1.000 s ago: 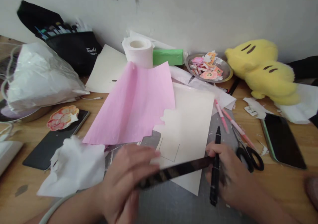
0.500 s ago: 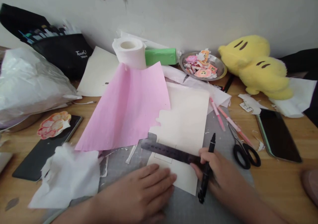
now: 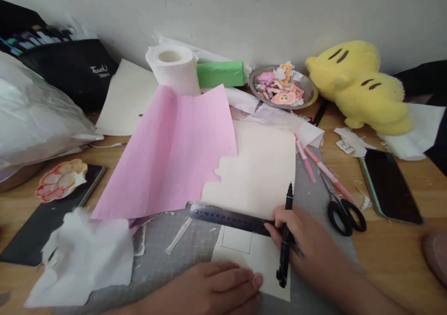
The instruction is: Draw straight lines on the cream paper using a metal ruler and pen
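Observation:
A cream sheet of paper (image 3: pixel 260 175) with a jagged cut left edge and a small drawn rectangle lies on a grey cutting mat (image 3: pixel 188 254). A metal ruler (image 3: pixel 223 216) lies across the sheet just above the rectangle. My right hand (image 3: pixel 302 245) is closed round a black pen (image 3: pixel 284 240) and its fingertips rest on the ruler's right end. My left hand (image 3: pixel 216 287) lies flat with fingers stretched out, pressing the sheet's lower edge and the mat.
A pink sheet (image 3: pixel 171 152) leans on a toilet roll (image 3: pixel 172 68). Scissors (image 3: pixel 340 208), pink pens (image 3: pixel 314 161), a phone (image 3: pixel 389 184), a yellow plush toy (image 3: pixel 363 86), a metal dish of stickers (image 3: pixel 282 86), crumpled tissue (image 3: pixel 84 259) and a plastic bag (image 3: pixel 35 114) crowd the wooden desk.
My left hand let go of the ruler and dropped flat onto the paper's lower edge. The ruler settled across the sheet, and my right hand with the pen now steadies its right end.

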